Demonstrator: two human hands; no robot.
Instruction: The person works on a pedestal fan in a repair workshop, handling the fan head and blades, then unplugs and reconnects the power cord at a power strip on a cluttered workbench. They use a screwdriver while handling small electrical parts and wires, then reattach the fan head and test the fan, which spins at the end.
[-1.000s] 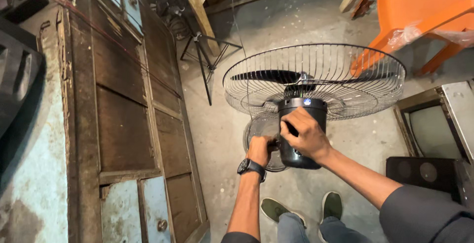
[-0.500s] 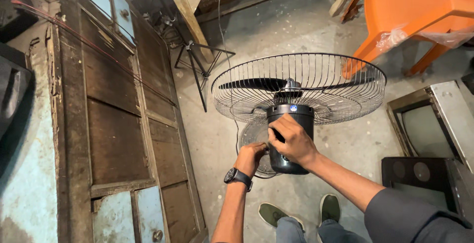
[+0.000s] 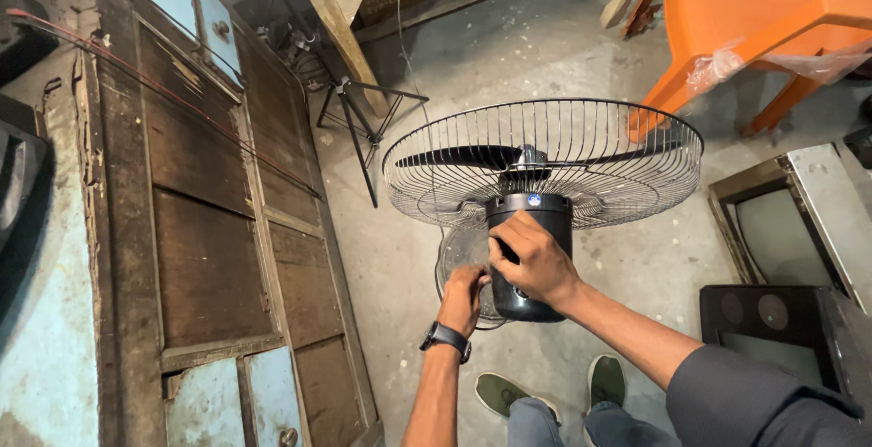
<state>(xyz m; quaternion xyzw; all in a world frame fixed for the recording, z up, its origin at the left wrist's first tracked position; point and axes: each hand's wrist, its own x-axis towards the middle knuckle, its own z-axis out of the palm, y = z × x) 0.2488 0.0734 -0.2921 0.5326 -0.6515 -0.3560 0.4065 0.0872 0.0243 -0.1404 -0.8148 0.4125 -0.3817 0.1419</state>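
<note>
We steady fan (image 3: 545, 170): right hand (image 3: 531, 261) wraps black motor housing (image 3: 536, 256), fingers closed; left hand (image 3: 465, 297) pinches something beneath, grip seemingly closed.

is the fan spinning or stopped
Stopped: the black blades show sharp and unblurred inside the wire guard, facing the floor.

Black fan, silver cage, orange chair on grey floor

The fan motor housing (image 3: 531, 252) is glossy black, its blades (image 3: 459, 156) black, the wire guard (image 3: 618, 152) silvery. Far right, the plastic chair (image 3: 763, 20) is bright orange; left, the wooden doors (image 3: 218, 247) are dark brown with pale blue panels.
</note>
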